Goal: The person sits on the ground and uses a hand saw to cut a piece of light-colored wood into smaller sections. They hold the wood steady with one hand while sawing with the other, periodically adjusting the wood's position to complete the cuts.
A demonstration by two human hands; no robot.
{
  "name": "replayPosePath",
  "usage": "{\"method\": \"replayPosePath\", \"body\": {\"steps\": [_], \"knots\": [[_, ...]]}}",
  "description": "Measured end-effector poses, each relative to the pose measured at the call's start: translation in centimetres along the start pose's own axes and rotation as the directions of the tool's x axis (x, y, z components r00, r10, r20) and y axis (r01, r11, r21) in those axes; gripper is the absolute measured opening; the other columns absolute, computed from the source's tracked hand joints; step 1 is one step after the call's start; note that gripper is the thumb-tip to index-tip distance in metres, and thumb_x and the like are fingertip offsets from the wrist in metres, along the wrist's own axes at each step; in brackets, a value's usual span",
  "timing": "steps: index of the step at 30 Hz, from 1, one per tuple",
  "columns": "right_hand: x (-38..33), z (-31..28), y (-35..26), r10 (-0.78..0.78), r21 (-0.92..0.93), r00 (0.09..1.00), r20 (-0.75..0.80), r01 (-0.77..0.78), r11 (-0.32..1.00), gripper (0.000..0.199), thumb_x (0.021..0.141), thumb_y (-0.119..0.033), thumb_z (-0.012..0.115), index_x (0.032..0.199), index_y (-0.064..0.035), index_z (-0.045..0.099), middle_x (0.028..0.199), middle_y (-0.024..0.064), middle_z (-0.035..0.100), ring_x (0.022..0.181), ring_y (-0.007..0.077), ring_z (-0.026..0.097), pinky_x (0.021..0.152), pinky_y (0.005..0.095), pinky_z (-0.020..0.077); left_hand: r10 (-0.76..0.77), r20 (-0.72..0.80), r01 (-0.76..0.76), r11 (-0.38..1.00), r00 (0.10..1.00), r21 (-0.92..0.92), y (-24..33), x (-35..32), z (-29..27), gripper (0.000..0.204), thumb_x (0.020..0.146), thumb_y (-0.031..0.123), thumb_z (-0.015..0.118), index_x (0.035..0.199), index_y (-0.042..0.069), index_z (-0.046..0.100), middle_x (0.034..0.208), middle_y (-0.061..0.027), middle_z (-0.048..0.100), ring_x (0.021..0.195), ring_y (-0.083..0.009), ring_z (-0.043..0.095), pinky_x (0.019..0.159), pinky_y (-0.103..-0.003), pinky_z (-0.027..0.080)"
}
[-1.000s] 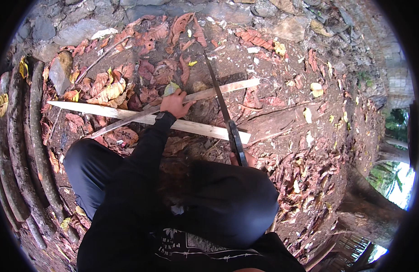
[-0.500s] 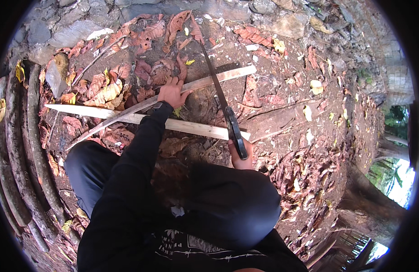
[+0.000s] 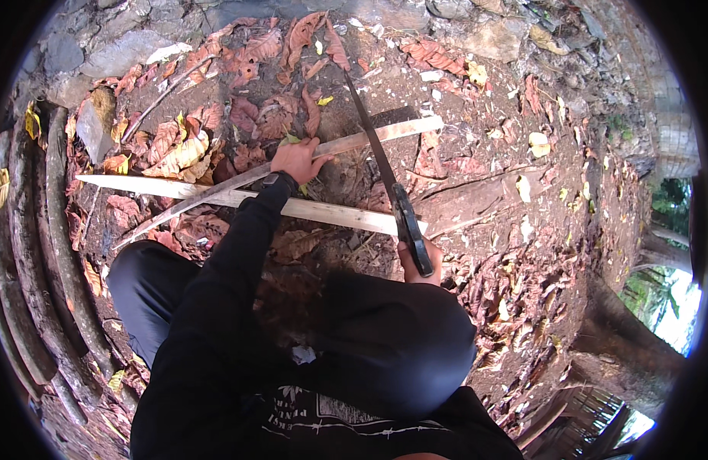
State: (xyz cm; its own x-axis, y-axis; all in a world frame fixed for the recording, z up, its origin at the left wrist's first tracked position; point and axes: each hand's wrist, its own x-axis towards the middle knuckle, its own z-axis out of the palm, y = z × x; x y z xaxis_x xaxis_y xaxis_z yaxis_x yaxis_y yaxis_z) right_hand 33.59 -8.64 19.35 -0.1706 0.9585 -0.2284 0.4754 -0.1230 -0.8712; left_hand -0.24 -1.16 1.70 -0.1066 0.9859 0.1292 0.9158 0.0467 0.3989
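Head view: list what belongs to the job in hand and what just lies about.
In the job:
saw, in the right hand
thin wooden strip, gripped by the left hand
pale plank crossed by the strip, probably

Lying about:
dry leaves
stick
logs at left

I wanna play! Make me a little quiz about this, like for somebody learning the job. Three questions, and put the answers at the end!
1. Pick one: what does the right hand hold?
A) a hammer
B) a saw
C) a rope

2. True or false: the left hand is on the saw's handle.

3. Fill in the gap: the row of logs lies near the ___ edge of the picture.

Key:
1. B.
2. False. The left hand is on the thin wooden strip, which crosses the pale board.
3. Left.
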Motion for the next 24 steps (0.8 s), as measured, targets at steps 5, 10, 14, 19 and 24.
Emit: {"method": "replayPosePath", "body": {"steps": [5,10,14,19,24], "knots": [[0.4,0.5,0.0,0.007,-0.047,0.999,0.043,-0.005,0.999,0.022,0.100,-0.013,0.072,0.086,0.0001,0.063,0.067,-0.0029,0.048,0.066,0.0089,0.044,0.061,0.0336,0.0374,-0.052,0.163,0.051,0.999,0.985,0.010,0.7,0.6,-1.0,0.067,0.098,0.066,0.064,0.126,0.006,0.071,0.076,-0.0208,0.073,0.075,-0.0414,0.074,0.071,-0.053,0.058],[0.7,0.6,0.3,-0.016,0.000,1.000,0.024,0.016,1.000,0.022,0.100,-0.014,0.072,0.085,-0.0006,0.064,0.068,-0.0039,0.050,0.066,0.0076,0.044,0.061,0.0324,0.0371,-0.045,0.180,0.043,0.999,0.983,0.012,-0.4,0.5,-0.6,0.068,0.098,0.066,0.064,0.133,0.008,0.070,0.078,-0.0219,0.073,0.078,-0.0425,0.074,0.074,-0.053,0.058],[2.0,-0.9,0.1,0.020,0.041,0.998,0.052,-0.022,0.999,0.022,0.100,-0.016,0.073,0.085,-0.0019,0.065,0.069,-0.0052,0.050,0.068,0.0068,0.044,0.061,0.0311,0.0371,-0.070,0.187,0.071,0.997,0.980,-0.001,0.1,0.7,-0.8,0.069,0.097,0.066,0.065,0.135,0.009,0.070,0.081,-0.0216,0.075,0.081,-0.0425,0.075,0.076,-0.054,0.058],[0.4,-0.6,0.5,-0.022,-0.050,0.998,0.063,0.025,0.998,0.013,0.097,-0.013,0.076,0.093,-0.0014,0.071,0.069,-0.0020,0.057,0.064,0.0094,0.046,0.059,0.0337,0.0383,-0.068,0.139,0.069,0.998,0.988,-0.002,-0.2,0.4,-0.6,0.068,0.096,0.065,0.067,0.135,0.009,0.070,0.083,-0.0215,0.075,0.084,-0.0428,0.075,0.077,-0.054,0.059],[-2.9,-2.6,1.0,0.085,-0.158,0.996,-0.041,-0.091,0.983,0.019,0.095,-0.011,0.076,0.111,-0.0010,0.077,0.066,0.0035,0.060,0.063,0.0122,0.051,0.061,0.0361,0.0430,-0.082,0.137,0.084,0.996,0.987,-0.011,0.7,0.4,-0.1,0.062,0.097,0.061,0.068,0.132,0.010,0.071,0.082,-0.0208,0.075,0.081,-0.0423,0.075,0.076,-0.054,0.059]]}}
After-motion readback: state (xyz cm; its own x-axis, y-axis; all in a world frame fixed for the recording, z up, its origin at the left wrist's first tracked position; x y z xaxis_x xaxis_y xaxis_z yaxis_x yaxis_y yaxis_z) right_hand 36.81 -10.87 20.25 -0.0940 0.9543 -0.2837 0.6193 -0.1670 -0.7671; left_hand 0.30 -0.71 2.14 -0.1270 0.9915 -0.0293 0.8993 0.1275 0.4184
